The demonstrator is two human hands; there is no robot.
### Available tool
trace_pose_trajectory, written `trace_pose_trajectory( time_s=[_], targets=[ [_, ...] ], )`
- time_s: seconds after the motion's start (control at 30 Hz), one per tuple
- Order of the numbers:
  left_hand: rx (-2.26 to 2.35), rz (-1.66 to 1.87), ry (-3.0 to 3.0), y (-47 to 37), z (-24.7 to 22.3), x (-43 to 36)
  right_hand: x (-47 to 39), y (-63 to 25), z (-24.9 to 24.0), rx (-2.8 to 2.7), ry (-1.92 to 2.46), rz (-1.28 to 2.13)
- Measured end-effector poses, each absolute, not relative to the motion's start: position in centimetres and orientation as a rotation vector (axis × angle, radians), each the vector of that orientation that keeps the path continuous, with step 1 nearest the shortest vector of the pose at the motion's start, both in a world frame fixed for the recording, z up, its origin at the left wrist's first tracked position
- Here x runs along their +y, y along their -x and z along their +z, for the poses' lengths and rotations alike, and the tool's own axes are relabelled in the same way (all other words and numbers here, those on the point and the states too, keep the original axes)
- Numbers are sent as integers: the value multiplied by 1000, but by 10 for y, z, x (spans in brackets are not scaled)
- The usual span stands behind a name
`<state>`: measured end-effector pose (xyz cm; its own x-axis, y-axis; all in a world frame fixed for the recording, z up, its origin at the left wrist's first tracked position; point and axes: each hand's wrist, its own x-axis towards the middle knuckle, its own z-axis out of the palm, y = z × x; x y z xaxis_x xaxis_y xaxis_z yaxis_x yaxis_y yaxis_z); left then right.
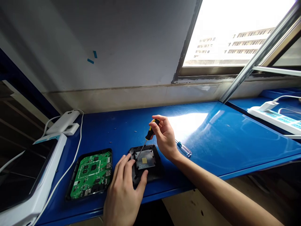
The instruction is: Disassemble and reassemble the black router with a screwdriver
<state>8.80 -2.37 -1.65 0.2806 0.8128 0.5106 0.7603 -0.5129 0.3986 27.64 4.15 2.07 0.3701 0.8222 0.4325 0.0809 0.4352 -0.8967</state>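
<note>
My right hand is closed around the black and yellow handle of a screwdriver. The screwdriver slants down to the left, its tip at the upper left corner of a metal plate. That plate, with a small yellowish pad on it, sits inside a black plastic cover lying on the table. With fingers on the left side and thumb at the front, my left hand holds the cover. Left of it lies a black case half with a green circuit board.
Behind my right wrist lies a second screwdriver with a clear blue handle. Several tiny screws are scattered on the blue table. A white device with a dark screen and a cable stand left. A power strip lies right.
</note>
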Motion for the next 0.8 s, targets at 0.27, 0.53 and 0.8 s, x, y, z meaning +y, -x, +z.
trace_pose_trajectory(
  time_s=[0.27, 0.53, 0.8],
  targets=[
    [1512, 1017, -2402, -87, -18, -25, 43, -280, 18, -1108, 1033, 591],
    [1495, 997, -2456, -86, -18, -25, 42, -280, 20, -1122, 1030, 598],
    [1480, 987, -2515, -85, -18, -25, 42, -281, 22, -1120, 1050, 573]
  ],
)
